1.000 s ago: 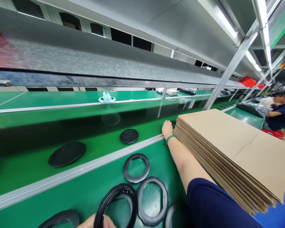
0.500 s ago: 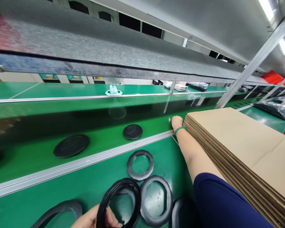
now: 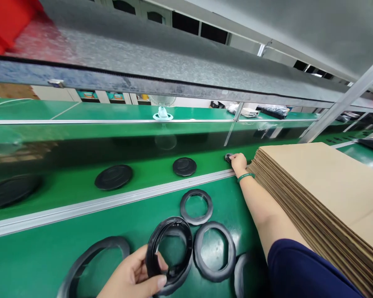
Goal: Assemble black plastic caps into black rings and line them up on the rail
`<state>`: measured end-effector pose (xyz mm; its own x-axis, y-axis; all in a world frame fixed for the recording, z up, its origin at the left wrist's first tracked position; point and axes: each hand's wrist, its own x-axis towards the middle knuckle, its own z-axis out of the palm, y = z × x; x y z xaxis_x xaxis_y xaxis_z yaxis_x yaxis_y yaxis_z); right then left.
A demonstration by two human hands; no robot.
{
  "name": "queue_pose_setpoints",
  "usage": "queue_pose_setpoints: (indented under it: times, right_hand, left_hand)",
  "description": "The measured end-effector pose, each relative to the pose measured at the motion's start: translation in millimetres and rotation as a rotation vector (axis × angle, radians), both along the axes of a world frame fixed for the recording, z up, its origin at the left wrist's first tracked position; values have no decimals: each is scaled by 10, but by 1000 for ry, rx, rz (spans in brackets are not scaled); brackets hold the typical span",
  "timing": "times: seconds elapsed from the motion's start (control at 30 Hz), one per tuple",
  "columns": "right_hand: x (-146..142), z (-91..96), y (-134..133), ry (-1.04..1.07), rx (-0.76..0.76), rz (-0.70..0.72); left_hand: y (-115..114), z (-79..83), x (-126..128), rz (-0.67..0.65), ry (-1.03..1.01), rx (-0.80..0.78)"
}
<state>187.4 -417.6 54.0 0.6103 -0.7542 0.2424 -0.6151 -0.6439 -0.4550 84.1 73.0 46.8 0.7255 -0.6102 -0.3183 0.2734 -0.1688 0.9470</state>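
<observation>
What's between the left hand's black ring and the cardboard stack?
Head view, going from the black ring to the stack: a grey ring on the table, a strip of green table, then the right forearm.

held ring (image 3: 152,250): glossy black | discs (image 3: 184,166): black | loose rings (image 3: 231,250): dark grey | tabletop (image 3: 81,225): green | cardboard (image 3: 323,178): plain tan | bangle (image 3: 245,175): green | sleeve (image 3: 307,269): navy | shelf (image 3: 161,49): mottled grey
</observation>
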Motion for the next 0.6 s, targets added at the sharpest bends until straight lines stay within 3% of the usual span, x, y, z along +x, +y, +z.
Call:
queue_pose_setpoints:
  times: [0.07, 0.17, 0.27, 0.37, 0.47, 0.6]
  right_hand:
    - [-62, 26, 322, -106, 12, 102]
    - [-283, 69, 1011, -226, 67, 294]
    - [-662, 173, 1784, -503, 178, 672]
    - [-1025, 296, 2388, -627, 217, 992]
    - [-1210, 311, 2687, -635, 118, 1204]
    - [-1223, 180, 2722, -641, -14, 1297]
  left_hand:
    - [3, 52, 19, -19, 12, 6]
    - [-7, 147, 23, -38, 23, 59]
    - [-24, 202, -1, 24, 28, 57]
    - [-41, 212, -33, 83, 64, 19]
    - [-56, 204, -47, 150, 40, -11]
    - [-59, 177, -34, 216, -22, -52]
